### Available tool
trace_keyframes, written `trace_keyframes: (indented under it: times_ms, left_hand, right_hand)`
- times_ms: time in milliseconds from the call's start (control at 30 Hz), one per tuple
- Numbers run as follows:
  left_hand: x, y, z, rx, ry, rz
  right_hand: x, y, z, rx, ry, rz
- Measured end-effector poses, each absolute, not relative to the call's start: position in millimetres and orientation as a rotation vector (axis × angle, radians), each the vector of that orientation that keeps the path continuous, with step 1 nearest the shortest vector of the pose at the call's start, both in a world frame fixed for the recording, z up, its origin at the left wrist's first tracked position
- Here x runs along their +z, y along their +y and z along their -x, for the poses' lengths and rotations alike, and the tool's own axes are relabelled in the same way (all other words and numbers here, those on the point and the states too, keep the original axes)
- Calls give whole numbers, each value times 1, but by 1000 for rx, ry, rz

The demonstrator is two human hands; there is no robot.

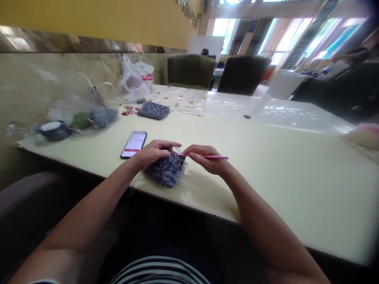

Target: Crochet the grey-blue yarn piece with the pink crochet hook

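Observation:
A dark grey-blue crocheted piece (167,171) with a bumpy, shiny surface rests near the table's front edge. My left hand (155,153) grips its top edge, thumb bent over it. In my right hand (207,157) is a thin pink crochet hook (217,157), pinched between thumb and fingers. The hook's tip meets the top edge of the piece, close to my left thumb. A bit of pale, see-through material (177,148) shows between the two hands.
A phone (132,146) lies left of my hands. Farther back are a flat grey crocheted piece (153,110), a white plastic bag (134,81), clear bags with yarn (81,119) and a dark round roll (55,131). Chairs (191,71) stand behind the table (266,169).

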State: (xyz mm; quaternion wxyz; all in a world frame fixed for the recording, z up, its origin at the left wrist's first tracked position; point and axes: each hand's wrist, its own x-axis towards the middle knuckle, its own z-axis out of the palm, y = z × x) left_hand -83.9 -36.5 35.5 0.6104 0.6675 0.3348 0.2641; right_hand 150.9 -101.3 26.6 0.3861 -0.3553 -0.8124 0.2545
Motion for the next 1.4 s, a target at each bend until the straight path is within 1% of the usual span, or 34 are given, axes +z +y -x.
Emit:
trace_keyframes:
  times_ms: [167,400,467,567,667,733,800,900,1000,1200,1400]
  left_hand:
    - [32,-36,84,646,799,-1614]
    - [33,-46,74,736,913,-1992]
    - [33,-52,68,794,931,-2056]
    - [27,-62,57,868,976,-1999]
    - [20,-70,48,942,983,-1689]
    - [17,-71,47,904,878,-1393]
    - [17,-67,50,749,716,-1179]
    - [21,-57,63,558,552,-1040]
    - [26,-49,77,578,587,-958]
    - [33,-47,91,613,684,-1008]
    - [32,-45,93,648,769,-1108]
  right_hand:
    - [25,-100,-152,633,-2122,920]
    - [16,-97,-147,476,-2216,979]
    - [9,-97,-141,311,-2248,1058]
    - [-2,-97,-128,-107,-2211,1249]
    - [-11,-99,-119,-443,-2085,1349]
    - [-11,-101,-119,-521,-2050,1299]
    - [-8,-102,-123,-494,-2085,1165]
    - [-2,-104,-131,-359,-2150,964]
    - [2,-104,-136,-215,-2131,912]
    - [7,-104,-134,224,-2042,755]
    - [25,-108,-139,574,-1948,774]
